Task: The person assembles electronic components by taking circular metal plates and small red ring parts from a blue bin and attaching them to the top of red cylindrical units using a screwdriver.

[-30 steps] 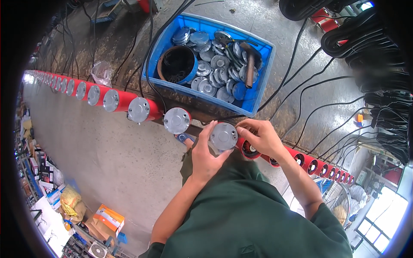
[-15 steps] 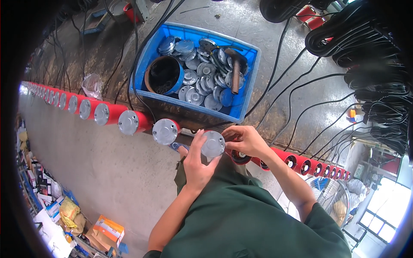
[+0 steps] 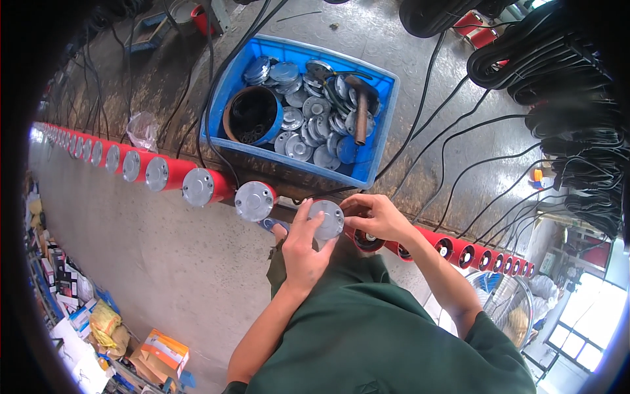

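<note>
A round silver metal cap [image 3: 330, 225] sits on the end of a red cylinder at the table's front edge. My left hand [image 3: 306, 253] is closed about its left side, fingers along the rim and across part of the face, thumb at the lower edge. At the cap's right side, my right hand [image 3: 382, 218] has its fingers and thumb drawn together; whatever they pinch is too small or hidden. Left of my hands is a capped red cylinder [image 3: 254, 201]. To the right, an uncapped red cylinder [image 3: 367, 241] shows its dark inside, partly behind my right hand.
A blue crate [image 3: 298, 157] behind my hands holds loose metal caps, a blue-rimmed round container [image 3: 252, 115] and a hammer [image 3: 361, 117]. Red cylinders line the table edge both ways. Black cables [image 3: 453, 125] cross the tabletop from coiled bundles [image 3: 518, 56] at the right.
A finger of my left hand has shifted from the cap's left edge onto its face. My right hand stays almost in place beside the cap.
</note>
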